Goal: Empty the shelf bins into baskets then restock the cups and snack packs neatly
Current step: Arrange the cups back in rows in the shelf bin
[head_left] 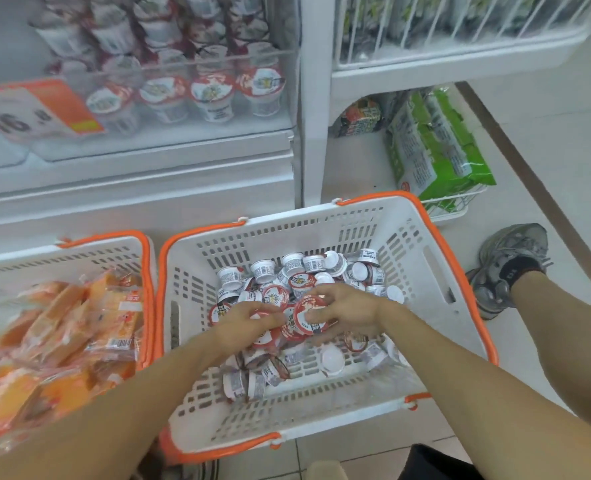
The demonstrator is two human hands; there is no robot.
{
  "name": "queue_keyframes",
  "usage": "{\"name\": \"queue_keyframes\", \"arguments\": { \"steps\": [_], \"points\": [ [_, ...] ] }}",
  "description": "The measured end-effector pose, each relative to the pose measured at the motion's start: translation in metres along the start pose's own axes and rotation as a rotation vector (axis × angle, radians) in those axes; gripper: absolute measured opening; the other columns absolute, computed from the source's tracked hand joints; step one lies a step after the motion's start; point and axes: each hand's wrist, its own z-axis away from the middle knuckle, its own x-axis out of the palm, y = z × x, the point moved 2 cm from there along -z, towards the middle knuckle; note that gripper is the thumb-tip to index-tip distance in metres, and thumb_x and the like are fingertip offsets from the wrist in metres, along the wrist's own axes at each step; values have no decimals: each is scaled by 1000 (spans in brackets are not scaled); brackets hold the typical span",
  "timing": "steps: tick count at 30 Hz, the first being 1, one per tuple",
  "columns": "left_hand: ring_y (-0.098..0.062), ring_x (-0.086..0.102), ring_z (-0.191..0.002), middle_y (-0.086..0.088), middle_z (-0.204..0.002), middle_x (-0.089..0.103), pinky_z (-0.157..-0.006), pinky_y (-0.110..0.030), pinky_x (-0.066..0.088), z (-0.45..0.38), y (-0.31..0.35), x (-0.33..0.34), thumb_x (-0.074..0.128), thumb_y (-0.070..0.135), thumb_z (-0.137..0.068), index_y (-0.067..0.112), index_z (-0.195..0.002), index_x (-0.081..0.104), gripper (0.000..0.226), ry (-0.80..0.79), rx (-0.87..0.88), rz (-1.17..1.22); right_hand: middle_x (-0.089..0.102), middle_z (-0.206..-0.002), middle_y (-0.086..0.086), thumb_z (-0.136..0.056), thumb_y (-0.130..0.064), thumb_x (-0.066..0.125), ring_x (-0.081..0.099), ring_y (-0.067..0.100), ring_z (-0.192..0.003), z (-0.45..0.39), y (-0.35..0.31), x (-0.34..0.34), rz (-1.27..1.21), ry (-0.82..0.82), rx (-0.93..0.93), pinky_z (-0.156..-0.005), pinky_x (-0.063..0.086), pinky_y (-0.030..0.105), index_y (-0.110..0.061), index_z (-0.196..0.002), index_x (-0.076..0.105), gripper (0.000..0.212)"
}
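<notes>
Both hands are down in the white basket (408,244) with orange handles, among a loose heap of small cups (297,268) with red-and-white lids. The left hand (244,323) grips a cup near the middle of the pile; the right hand (344,311) pinches a red-lidded cup (309,315) just beside it, fingers (316,292) curled over its rim. To the left, touching this basket, a second basket (90,252) holds orange snack packs (76,323). Above, the clear shelf bin (183,60) holds rows of the same cups. Green packs (436,147) lean in a wire rack on the floor at right, near a grey shoe (508,261).
</notes>
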Motion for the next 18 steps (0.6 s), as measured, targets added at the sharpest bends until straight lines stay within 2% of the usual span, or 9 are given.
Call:
{"name": "queue_keyframes", "arguments": {
  "steps": [3, 5, 7, 10, 13, 16, 18],
  "points": [
    [-12, 69, -102, 10, -107, 74, -93, -31, 55, 26, 50, -38, 69, 48, -88, 29, -108, 74, 28, -23, 93, -98, 65, -125, 20, -92, 0, 68, 70, 35, -107, 24, -55, 19, -16, 2, -172, -84, 61, 43, -1, -131, 56, 41],
    [-7, 64, -107, 16, -113, 69, -97, -29, 49, 51, 85, -70, 68, 54, -86, 33, -107, 74, 31, 74, 170, -225, 69, -121, 16, -93, -3, 68, 71, 33, -105, 45, -98, 36, 38, 27, -303, -85, 61, 42, -5, -126, 61, 34],
    [-8, 67, -101, 13, -108, 72, -90, -28, 53, 80, 116, -100, 70, 55, -83, 34, -105, 74, 31, 190, 256, -245, 71, -117, 14, -93, -8, 69, 72, 31, -103, 68, -142, 56, 103, 63, -429, -87, 60, 43, -8, -126, 62, 33],
    [-16, 71, -76, 0, -82, 76, -80, -37, 55, 123, 151, -136, 75, 39, -84, 31, -91, 79, 12, 265, 399, -119, 73, -111, 11, -95, -13, 67, 72, 25, -96, 103, -201, 87, 183, 111, -616, -83, 61, 40, -8, -123, 64, 29],
    [-24, 71, -72, -5, -73, 74, -73, -31, 52, 152, 167, -166, 75, 32, -85, 22, -79, 77, 12, 405, 525, 11, 73, -111, 13, -96, -16, 65, 71, 20, -90, 124, -246, 113, 153, 172, -754, -80, 61, 36, -10, -116, 69, 22],
    [-22, 64, -58, -20, -69, 69, -57, -16, 49, 164, 169, -185, 67, 22, -91, 8, -70, 69, 26, 462, 607, 209, 77, -97, 4, -94, -16, 68, 70, 11, -79, 120, -296, 116, 142, 387, -847, -73, 59, 28, -14, -105, 73, 12],
    [-23, 62, -59, -19, -67, 67, -60, -17, 51, 164, 167, -192, 65, 21, -92, 1, -74, 68, 28, 454, 623, 296, 76, -88, 0, -91, -18, 74, 68, 14, -73, 101, -334, 105, 200, 559, -814, -67, 57, 29, -12, -102, 73, 13]
  ]
}}
